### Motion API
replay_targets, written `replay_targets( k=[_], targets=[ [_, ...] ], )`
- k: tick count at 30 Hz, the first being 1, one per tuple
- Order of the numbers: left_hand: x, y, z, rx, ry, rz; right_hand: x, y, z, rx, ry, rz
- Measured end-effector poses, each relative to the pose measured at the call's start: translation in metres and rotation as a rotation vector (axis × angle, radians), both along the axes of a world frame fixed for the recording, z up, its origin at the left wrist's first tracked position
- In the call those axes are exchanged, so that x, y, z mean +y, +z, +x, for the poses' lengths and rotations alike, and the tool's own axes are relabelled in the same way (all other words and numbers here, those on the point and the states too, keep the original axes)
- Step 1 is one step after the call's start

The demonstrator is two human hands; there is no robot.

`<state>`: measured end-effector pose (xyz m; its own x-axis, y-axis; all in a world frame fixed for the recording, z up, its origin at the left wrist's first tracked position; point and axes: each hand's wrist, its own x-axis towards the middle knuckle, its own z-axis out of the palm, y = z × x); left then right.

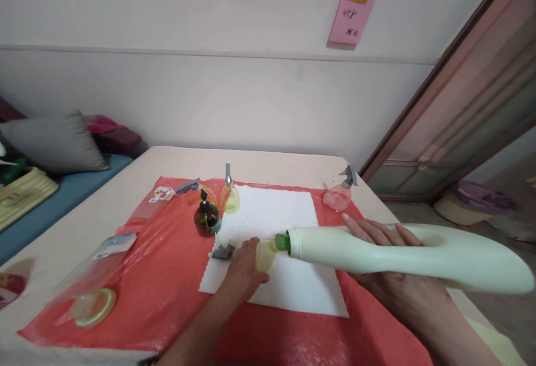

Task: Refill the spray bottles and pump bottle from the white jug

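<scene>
My right hand [379,237] has its grip wrapped around a big pale-green jug [402,254], fingers spread over its top side, holding it tipped nearly flat so its green spout [283,242] points left. That spout meets the mouth of a small yellowish bottle [267,254], which my left hand [245,268] is grasping from the near side, fingers curled about its body. I cannot tell how much liquid sits in either one. The small bottle stands on a white cloth [293,288] spread over a red plastic sheet [167,288] on the tabletop [138,171]. A grey spray head [223,252] lies on the cloth just beside my left hand. Farther back stand a dark brown pump bottle [206,216], a yellow spray bottle [230,196] next to it, and a pink spray bottle [339,194] off to the right, near the tabletop's edge. Both my forearms reach in from the near edge, the left one angled up toward the middle, the right one under the jug.
</scene>
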<state>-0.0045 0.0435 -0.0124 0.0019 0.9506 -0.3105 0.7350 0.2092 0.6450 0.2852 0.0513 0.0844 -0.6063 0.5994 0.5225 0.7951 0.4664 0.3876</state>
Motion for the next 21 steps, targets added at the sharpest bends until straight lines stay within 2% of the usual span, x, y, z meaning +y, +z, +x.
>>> replay_targets(
  k=[13, 21],
  targets=[
    [-0.0001, 0.0009, 0.0001, -0.004, 0.010, -0.005, 0.0013, -0.0006, 0.0019, 0.021, 0.005, -0.012],
    [-0.0007, 0.0053, 0.0009, 0.000, 0.006, -0.010, 0.0020, -0.0022, 0.0060, -0.039, 0.004, 0.005]
  ],
)
